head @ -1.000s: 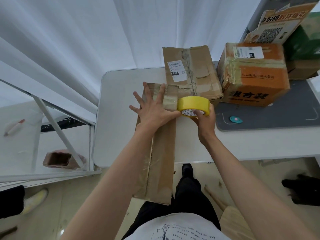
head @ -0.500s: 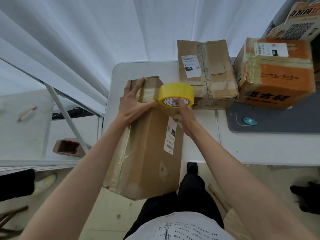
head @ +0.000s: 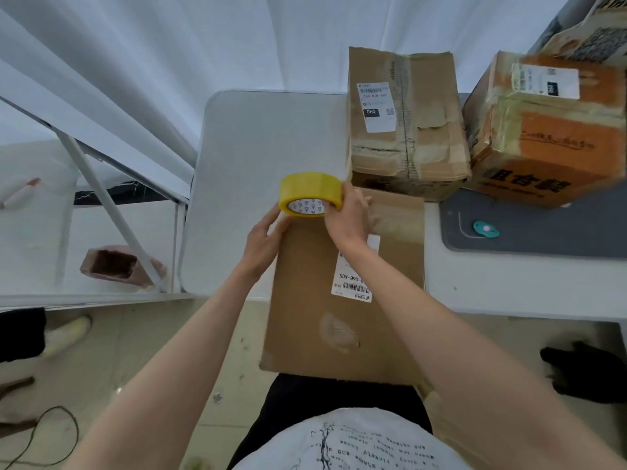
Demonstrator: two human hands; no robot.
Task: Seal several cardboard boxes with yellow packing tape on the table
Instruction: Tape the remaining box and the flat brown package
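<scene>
A long brown cardboard box (head: 319, 320) with a white barcode label lies flat on the white table (head: 258, 157), its near end hanging over the table's front edge. My right hand (head: 346, 218) grips a roll of yellow packing tape (head: 310, 194) just above the box's far left corner. My left hand (head: 266, 237) holds the box's left edge right under the roll, its fingertips touching the roll's lower rim. Behind stand a brown labelled box (head: 407, 123) and an orange box (head: 549, 130).
A grey mat (head: 543, 232) with a small teal disc (head: 486, 228) covers the table's right part. White curtains hang behind. To the left are a glass panel with a metal frame (head: 101, 198) and a small open carton (head: 112, 264) on the floor.
The long box has been turned onto its broad labelled face and shifted right. My left hand slid from the box's top to its left edge. The tape roll stayed in my right hand.
</scene>
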